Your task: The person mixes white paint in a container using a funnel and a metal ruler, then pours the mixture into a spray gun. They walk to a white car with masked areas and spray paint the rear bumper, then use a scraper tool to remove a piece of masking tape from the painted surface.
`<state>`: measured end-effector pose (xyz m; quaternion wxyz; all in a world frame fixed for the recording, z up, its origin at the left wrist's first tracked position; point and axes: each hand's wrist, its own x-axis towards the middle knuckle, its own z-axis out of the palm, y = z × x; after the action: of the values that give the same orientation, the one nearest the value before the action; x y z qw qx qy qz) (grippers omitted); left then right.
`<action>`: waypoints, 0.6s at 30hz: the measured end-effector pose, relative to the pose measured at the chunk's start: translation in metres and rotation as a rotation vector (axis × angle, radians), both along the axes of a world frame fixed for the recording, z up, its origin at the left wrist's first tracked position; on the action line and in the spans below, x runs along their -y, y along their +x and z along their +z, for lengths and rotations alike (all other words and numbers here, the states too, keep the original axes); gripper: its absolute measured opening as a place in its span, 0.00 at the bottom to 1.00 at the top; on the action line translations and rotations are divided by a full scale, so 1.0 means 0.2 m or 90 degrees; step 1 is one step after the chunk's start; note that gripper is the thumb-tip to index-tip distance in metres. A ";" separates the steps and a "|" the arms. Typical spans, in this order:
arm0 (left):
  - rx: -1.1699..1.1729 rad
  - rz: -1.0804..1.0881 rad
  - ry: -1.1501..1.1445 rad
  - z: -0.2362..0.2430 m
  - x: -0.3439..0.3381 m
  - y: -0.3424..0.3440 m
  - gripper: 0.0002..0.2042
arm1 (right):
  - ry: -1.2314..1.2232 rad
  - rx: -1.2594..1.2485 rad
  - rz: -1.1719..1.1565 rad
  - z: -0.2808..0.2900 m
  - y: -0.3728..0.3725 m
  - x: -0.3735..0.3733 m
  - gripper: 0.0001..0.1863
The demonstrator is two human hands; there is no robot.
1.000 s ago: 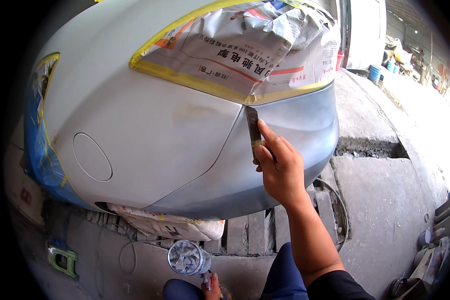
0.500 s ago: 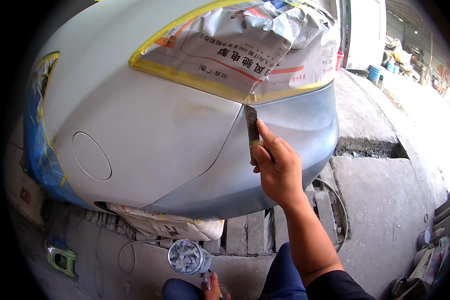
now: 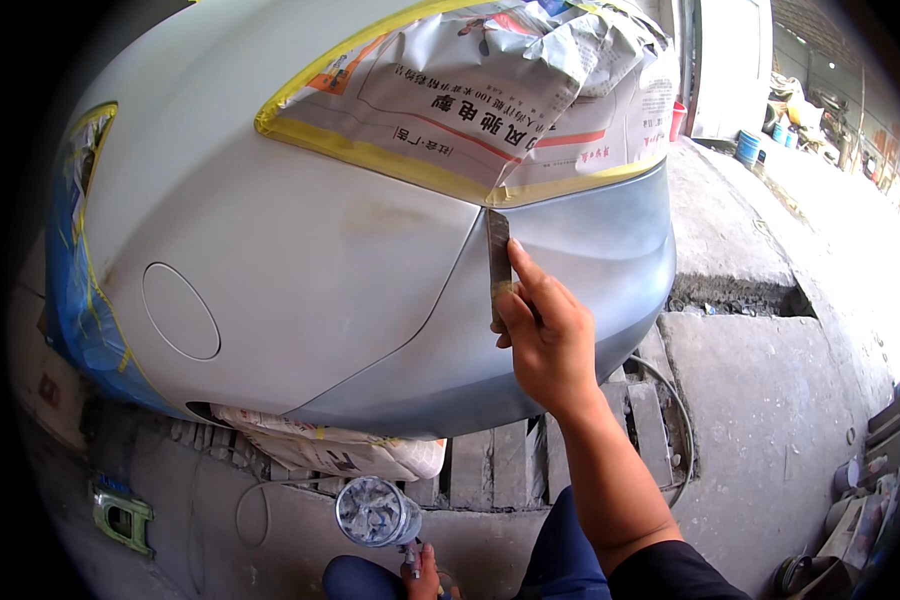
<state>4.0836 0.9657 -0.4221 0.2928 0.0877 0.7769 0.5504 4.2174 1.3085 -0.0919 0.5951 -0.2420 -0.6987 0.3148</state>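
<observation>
My right hand (image 3: 553,335) is closed around a dark, flat, blade-like strip (image 3: 500,255) with a slanted tip. Its index finger lies stretched along the strip's edge. The strip's upper end is at the seam just below the taped newspaper, where the white panel meets the silver-blue bumper (image 3: 600,245); whether it touches the paint I cannot tell. Low in the view, between my knees, my left hand (image 3: 425,577) grips a spray gun (image 3: 410,557), partly hidden under its clear round cup (image 3: 370,512).
Newspaper (image 3: 470,110) edged with yellow tape covers the lamp area. Blue film (image 3: 90,300) masks the car's left side. Folded paper (image 3: 340,455) sits under the bumper, above concrete slats (image 3: 490,470). A hose (image 3: 690,430) curves at right; a green frame (image 3: 123,520) lies at left.
My right hand and the strip have shifted slightly left along the seam. My left hand with the spray gun has hardly moved.
</observation>
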 end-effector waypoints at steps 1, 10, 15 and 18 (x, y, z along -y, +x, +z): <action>-0.006 -0.003 0.003 0.00 0.00 0.00 0.14 | 0.006 0.006 -0.008 0.00 0.00 0.00 0.23; -0.010 -0.015 0.021 0.00 -0.01 0.00 0.13 | 0.016 0.004 -0.012 -0.01 -0.01 0.00 0.22; -0.006 -0.015 -0.004 0.00 -0.02 0.00 0.13 | 0.033 0.005 -0.021 -0.01 -0.01 -0.01 0.23; -0.013 -0.020 0.001 -0.03 -0.01 -0.01 0.13 | 0.029 0.002 -0.019 -0.01 -0.01 -0.01 0.23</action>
<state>4.0818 0.9678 -0.4280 0.2935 0.1052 0.7781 0.5452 4.2150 1.3100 -0.0949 0.6039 -0.2395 -0.7030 0.2895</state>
